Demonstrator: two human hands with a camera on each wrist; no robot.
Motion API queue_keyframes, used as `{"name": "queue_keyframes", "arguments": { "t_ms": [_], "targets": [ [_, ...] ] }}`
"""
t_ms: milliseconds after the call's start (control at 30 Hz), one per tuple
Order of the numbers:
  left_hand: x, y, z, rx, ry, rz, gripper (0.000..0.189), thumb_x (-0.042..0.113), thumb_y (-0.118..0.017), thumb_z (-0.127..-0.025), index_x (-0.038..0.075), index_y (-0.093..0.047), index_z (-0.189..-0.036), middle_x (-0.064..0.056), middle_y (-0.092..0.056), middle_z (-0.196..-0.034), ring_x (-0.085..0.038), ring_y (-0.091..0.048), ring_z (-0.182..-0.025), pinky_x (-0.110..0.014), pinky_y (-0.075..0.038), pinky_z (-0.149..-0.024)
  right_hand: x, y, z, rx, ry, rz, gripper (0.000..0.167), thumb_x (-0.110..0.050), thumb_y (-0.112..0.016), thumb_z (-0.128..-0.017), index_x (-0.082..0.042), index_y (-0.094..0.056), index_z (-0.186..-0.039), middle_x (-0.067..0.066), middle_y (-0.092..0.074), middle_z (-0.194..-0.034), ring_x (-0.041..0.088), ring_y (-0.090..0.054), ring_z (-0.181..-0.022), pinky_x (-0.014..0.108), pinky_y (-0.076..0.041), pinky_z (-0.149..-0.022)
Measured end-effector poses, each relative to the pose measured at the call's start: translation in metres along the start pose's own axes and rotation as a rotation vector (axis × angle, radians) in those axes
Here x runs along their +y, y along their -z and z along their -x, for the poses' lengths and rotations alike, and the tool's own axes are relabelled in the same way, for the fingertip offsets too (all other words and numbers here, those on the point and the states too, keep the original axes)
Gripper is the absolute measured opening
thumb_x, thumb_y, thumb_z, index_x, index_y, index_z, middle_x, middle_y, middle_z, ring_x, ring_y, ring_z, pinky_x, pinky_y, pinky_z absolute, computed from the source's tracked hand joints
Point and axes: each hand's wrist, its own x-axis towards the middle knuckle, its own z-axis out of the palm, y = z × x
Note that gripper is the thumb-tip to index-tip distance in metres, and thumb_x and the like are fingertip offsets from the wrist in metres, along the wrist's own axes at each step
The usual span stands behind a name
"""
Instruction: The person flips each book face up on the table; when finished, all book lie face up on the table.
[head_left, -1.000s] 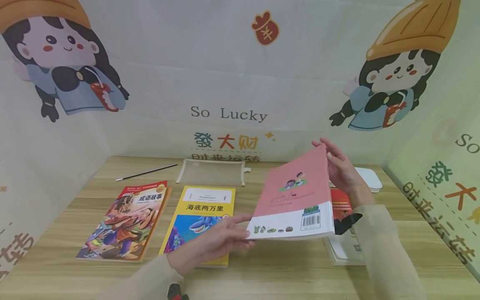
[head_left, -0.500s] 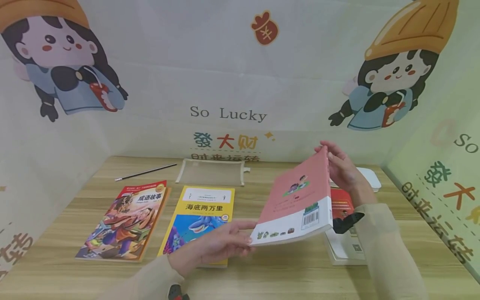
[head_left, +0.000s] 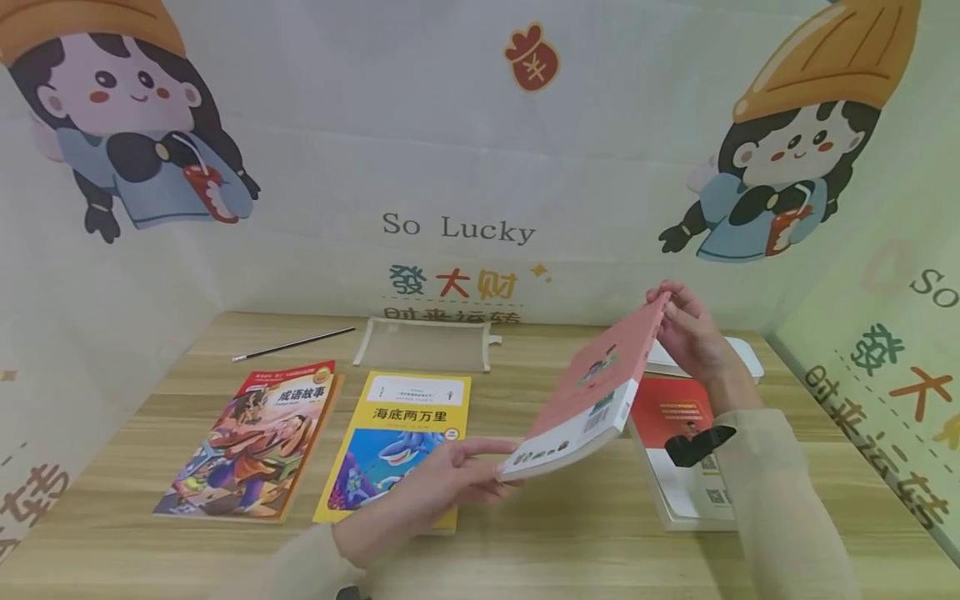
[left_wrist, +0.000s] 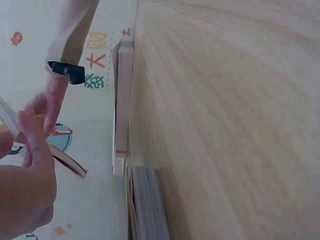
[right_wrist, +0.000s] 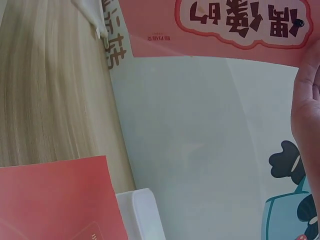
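A pink-and-white paperback book (head_left: pixel 592 383) is held tilted in the air above the table, its back cover with a barcode towards me. My left hand (head_left: pixel 461 479) pinches its lower left corner between thumb and fingers. At the upper right corner by the spine, my right hand (head_left: pixel 693 333) grips the book. The left wrist view shows the page edges of the book (left_wrist: pixel 70 164) near my left hand (left_wrist: pixel 30 185). In the right wrist view, the pink front cover (right_wrist: pixel 155 30) with its title appears beside my right hand (right_wrist: pixel 307 100).
On the wooden table (head_left: pixel 555 550) lie a colourful storybook (head_left: pixel 247 450), a yellow book (head_left: pixel 412 417) and a red-and-white book (head_left: pixel 667 417). Behind them are a black pencil (head_left: pixel 292 344), a mesh pouch (head_left: pixel 423 346) and a white case (head_left: pixel 742 358). A printed cloth backdrop surrounds the table.
The pink book has turned so its back cover is seen more edge-on, with the spine side shifted right. My right hand moved slightly right, uncovering more of the red-and-white book. Both hands keep their hold.
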Motion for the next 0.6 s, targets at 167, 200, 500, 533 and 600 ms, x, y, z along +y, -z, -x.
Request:
{"name": "queue_keyframes", "arguments": {
  "t_ms": [167,200,500,533,600],
  "targets": [
    [0.002,0.0,0.002,-0.004,-0.014,-0.04,0.041,0.017,-0.056,-0.087,-0.006,-0.049,-0.12,-0.021,-0.061,-0.098,-0.027,-0.061,-0.084,-0.043,-0.046,-0.08,-0.001,-0.003,0.0,0.085,-0.004,0.101,0.017,0.0,-0.049,-0.089,-0.004,-0.05,-0.105,0.009,-0.055,-0.1,0.017,-0.053,-0.085,0.024,-0.046,-0.079],
    [0.002,0.001,0.002,-0.009,-0.02,-0.056,0.042,0.017,-0.057,-0.087,-0.007,-0.048,-0.12,-0.021,-0.061,-0.098,-0.029,-0.06,-0.086,-0.044,-0.046,-0.08,-0.001,-0.004,0.0,0.103,-0.004,0.116,0.016,0.0,-0.048,-0.089,-0.003,-0.05,-0.104,0.009,-0.055,-0.099,0.017,-0.053,-0.084,0.024,-0.045,-0.077],
    [0.001,0.001,0.002,0.075,-0.038,-0.208,0.04,0.016,-0.063,-0.082,-0.005,-0.053,-0.115,-0.018,-0.063,-0.093,-0.034,-0.06,-0.086,-0.04,-0.049,-0.074,0.0,-0.012,-0.002,0.252,-0.038,0.324,0.012,0.001,-0.046,-0.09,-0.007,-0.053,-0.095,0.005,-0.057,-0.088,0.014,-0.05,-0.071,0.02,-0.045,-0.064],
    [0.001,0.002,0.002,0.088,-0.037,-0.218,0.04,0.016,-0.063,-0.082,-0.005,-0.053,-0.114,-0.018,-0.063,-0.093,-0.034,-0.06,-0.085,-0.039,-0.05,-0.074,0.001,-0.013,-0.003,0.274,-0.05,0.344,0.011,0.0,-0.047,-0.09,-0.007,-0.053,-0.094,0.004,-0.058,-0.086,0.013,-0.05,-0.07,0.02,-0.044,-0.063],
    [0.001,0.003,0.001,0.117,-0.035,-0.232,0.039,0.017,-0.064,-0.082,-0.005,-0.054,-0.113,-0.017,-0.064,-0.092,-0.033,-0.06,-0.084,-0.039,-0.05,-0.073,0.001,-0.015,-0.003,0.324,-0.076,0.384,0.009,-0.002,-0.049,-0.089,-0.009,-0.053,-0.093,0.002,-0.058,-0.084,0.012,-0.05,-0.068,0.019,-0.044,-0.062]
  ]
}}
